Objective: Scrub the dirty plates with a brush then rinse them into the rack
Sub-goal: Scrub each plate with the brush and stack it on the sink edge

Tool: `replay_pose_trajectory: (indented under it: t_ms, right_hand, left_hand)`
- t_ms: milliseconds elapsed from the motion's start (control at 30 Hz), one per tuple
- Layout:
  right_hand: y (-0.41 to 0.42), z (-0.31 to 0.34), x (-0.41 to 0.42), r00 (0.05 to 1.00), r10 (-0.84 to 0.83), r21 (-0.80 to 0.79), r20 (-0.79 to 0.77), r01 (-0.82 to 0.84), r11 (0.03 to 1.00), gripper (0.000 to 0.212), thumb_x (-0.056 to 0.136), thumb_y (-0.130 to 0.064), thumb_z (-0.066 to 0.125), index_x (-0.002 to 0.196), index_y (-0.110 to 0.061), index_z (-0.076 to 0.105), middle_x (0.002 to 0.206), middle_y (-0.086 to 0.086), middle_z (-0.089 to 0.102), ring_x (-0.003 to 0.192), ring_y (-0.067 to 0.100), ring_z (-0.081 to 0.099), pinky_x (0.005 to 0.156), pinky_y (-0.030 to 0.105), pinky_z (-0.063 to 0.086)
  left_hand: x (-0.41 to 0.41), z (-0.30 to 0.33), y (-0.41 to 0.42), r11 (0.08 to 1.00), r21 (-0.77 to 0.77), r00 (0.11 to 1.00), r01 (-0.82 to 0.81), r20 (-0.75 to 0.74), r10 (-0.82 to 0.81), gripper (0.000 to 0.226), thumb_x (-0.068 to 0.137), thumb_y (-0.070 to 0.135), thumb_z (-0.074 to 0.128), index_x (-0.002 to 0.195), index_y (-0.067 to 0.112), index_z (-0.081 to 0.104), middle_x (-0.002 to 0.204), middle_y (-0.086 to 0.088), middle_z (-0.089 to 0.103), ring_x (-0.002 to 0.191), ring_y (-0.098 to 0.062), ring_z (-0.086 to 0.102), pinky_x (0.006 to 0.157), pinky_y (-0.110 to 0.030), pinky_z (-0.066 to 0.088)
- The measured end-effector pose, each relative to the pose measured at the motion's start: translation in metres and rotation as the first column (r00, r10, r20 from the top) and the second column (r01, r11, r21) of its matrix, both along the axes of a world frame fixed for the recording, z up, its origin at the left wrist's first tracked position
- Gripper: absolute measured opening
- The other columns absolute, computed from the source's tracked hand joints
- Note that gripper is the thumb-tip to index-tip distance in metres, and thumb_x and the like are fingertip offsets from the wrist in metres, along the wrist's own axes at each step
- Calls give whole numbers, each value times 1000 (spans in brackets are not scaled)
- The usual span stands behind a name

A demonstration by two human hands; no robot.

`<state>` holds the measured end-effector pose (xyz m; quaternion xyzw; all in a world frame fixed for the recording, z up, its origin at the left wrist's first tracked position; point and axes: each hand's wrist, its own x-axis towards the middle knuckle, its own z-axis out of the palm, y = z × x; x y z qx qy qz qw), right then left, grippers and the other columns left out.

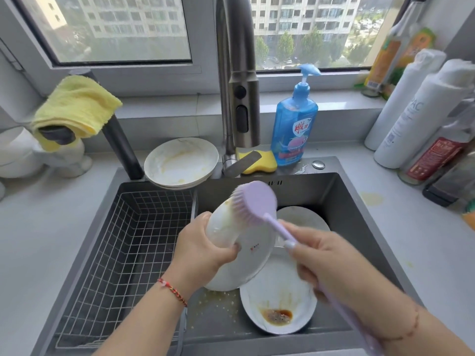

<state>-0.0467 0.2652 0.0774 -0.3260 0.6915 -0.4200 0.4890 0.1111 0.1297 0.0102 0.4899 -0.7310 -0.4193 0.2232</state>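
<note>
My left hand [205, 249] grips the rim of a white plate [253, 258], held tilted over the sink with its underside toward me. My right hand [326, 263] holds the long handle of a lilac brush [253, 201], whose bristles press on the plate's upper edge. Below lies a white plate [279, 299] with brown sauce in it. Another plate [303, 217] lies behind, partly hidden. A stack of smeared plates [181, 161] sits on the sink's back ledge. The wire rack [123, 255] fills the sink's left side and holds nothing.
The tall faucet [237, 80] rises behind the sink [354, 217]. A blue soap bottle [294, 124] and a yellow sponge [259, 159] stand on the back ledge. A yellow cloth [75, 106] hangs at left. Several bottles [421, 116] crowd the right counter.
</note>
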Motion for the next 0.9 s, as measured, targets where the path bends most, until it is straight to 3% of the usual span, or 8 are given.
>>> replay_pose_trajectory:
  t_ms: [133, 233, 367, 467, 600, 667, 800, 900]
  right_hand:
    - [-1, -6, -18, 993, -111, 59, 43, 108, 992, 38, 99, -15, 43, 113, -41, 67, 50, -1, 32, 40, 9, 27, 41, 19, 22]
    - [-1, -3, 0, 998, 18, 77, 54, -22, 997, 41, 99, -18, 43, 115, -50, 63, 50, -1, 32, 42, 10, 26, 43, 20, 23]
    - [0, -2, 28, 980, 199, 57, -5, -198, 978, 44, 99, -17, 46, 126, -51, 51, 40, -15, 33, 35, 2, 31, 39, 16, 29]
    - [-6, -12, 9, 998, 40, 73, -55, -36, 997, 42, 99, -16, 45, 111, -52, 62, 44, -8, 34, 38, 7, 29, 42, 21, 26]
    - [-3, -21, -11, 991, -128, 152, 42, 120, 981, 36, 100, -15, 41, 114, -38, 65, 53, 2, 32, 42, 9, 28, 43, 22, 23]
    - [-7, -17, -5, 992, -105, 138, 70, 94, 986, 39, 99, -14, 40, 113, -39, 67, 52, 2, 32, 42, 10, 28, 44, 22, 23]
    - [-10, -3, 28, 989, 138, 32, 43, -140, 990, 44, 97, -21, 46, 107, -61, 61, 49, -3, 33, 43, 12, 26, 43, 21, 23]
    - [-15, -9, 22, 994, 103, 9, -36, -103, 995, 42, 97, -22, 47, 114, -59, 58, 46, -7, 36, 39, 8, 30, 39, 20, 27]
  left_hand:
    - [12, -6, 1, 999, 38, 999, 13, -49, -11, 41, 61, 14, 91, 87, 25, 62, 84, 5, 68, 78, -9, 66, 66, -27, 57]
    - [8, -13, 1, 998, 53, 998, -33, -49, 36, 38, 62, 13, 89, 84, 27, 62, 78, 6, 68, 71, -7, 65, 61, -18, 53]
    - [1, -20, 1, 991, 83, 995, -104, 10, 104, 32, 67, 13, 85, 81, 27, 60, 79, 7, 68, 76, -15, 67, 67, -30, 57]
    - [14, -21, 1, 987, 135, 989, -84, -111, 100, 40, 63, 6, 89, 86, 24, 61, 80, 7, 68, 69, -4, 66, 56, -17, 51]
    - [23, -21, 0, 984, 158, 980, -80, -171, 107, 47, 62, 4, 90, 91, 26, 61, 89, 6, 69, 80, -8, 68, 66, -23, 54]
    - [22, -23, -1, 984, 159, 978, -77, -179, 105, 47, 62, 4, 90, 90, 26, 60, 87, 7, 69, 77, -6, 68, 63, -19, 53]
    - [16, -29, 2, 978, 191, 976, -80, -186, 117, 42, 62, 2, 90, 89, 18, 62, 82, 2, 70, 71, -11, 66, 58, -21, 51]
    - [14, -30, 2, 979, 192, 968, -67, -225, 111, 43, 60, 2, 91, 90, 17, 63, 83, 0, 70, 71, -9, 66, 59, -24, 53]
